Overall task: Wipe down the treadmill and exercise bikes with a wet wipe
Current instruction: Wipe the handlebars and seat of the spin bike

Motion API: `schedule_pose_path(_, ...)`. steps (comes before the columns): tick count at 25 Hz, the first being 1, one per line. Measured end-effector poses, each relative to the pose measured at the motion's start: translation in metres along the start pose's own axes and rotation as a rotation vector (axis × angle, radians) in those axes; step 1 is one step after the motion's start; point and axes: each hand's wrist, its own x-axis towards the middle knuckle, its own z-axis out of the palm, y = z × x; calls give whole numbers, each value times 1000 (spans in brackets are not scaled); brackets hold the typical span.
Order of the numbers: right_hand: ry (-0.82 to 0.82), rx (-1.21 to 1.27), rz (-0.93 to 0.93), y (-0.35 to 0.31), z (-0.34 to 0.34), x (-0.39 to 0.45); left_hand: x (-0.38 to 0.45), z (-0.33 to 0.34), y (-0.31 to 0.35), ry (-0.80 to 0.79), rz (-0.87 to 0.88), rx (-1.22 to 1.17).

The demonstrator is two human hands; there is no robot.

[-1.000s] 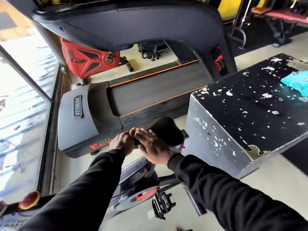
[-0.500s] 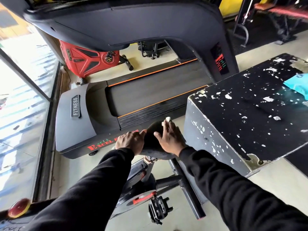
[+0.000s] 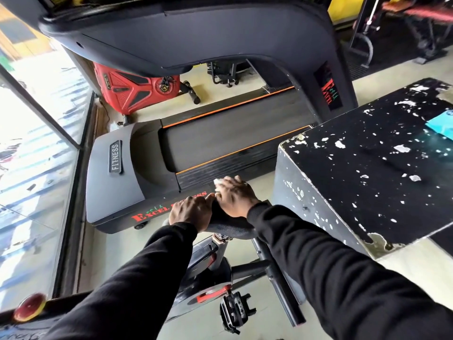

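Observation:
The black saddle [image 3: 228, 223] of the exercise bike sits in the middle of the view, above the bike's frame and pedal [image 3: 235, 312]. My left hand [image 3: 190, 212] grips the saddle's left end with curled fingers. My right hand [image 3: 234, 196] lies flat over the saddle's far part and presses a white wet wipe [image 3: 219, 182] onto it; only an edge of the wipe shows past my fingertips. The grey treadmill [image 3: 115, 190], with its dark belt [image 3: 228, 141] and console arch [image 3: 186, 38], stands just beyond the saddle.
A chipped black box [image 3: 367, 173] stands close on the right, with a blue packet [image 3: 441, 123] on top. A red exercise bike [image 3: 132, 92] stands behind the treadmill. A glass wall [image 3: 36, 143] runs along the left. Weight benches stand at the far right.
My right hand with the wipe slid from the saddle's near left part to its far right, then came back slightly towards the left. My left hand keeps its grip.

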Motion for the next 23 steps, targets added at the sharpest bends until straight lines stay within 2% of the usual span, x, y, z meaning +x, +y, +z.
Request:
schedule_pose_path(2,6,90,-107,-6,2,-11,1,0,0,7,16,31)
schedule_pose_path(3,46,99,-101,-6,3,-21,1,-1,1,7,31,41)
schedule_pose_path(5,101,47,12,-2,5,-31,0,-4,3,4,69,44)
schedule_pose_path(7,67,38,181,-2,8,-21,0,-6,2,2,66,26)
schedule_pose_path(10,13,271,437,11,0,1,0,-3,1,0,32,20)
schedule_pose_path(12,28,413,418,26,-6,-5,1,0,-1,5,22,17)
schedule_pose_path(16,108,468,343,30,2,-42,3,0,0,0,33,20)
schedule_pose_path(20,66,566,508,34,-6,-32,3,2,-2,-11,23,3)
schedule_pose_path(23,234,479,474,28,8,-60,3,2,-3,-9,33,-1)
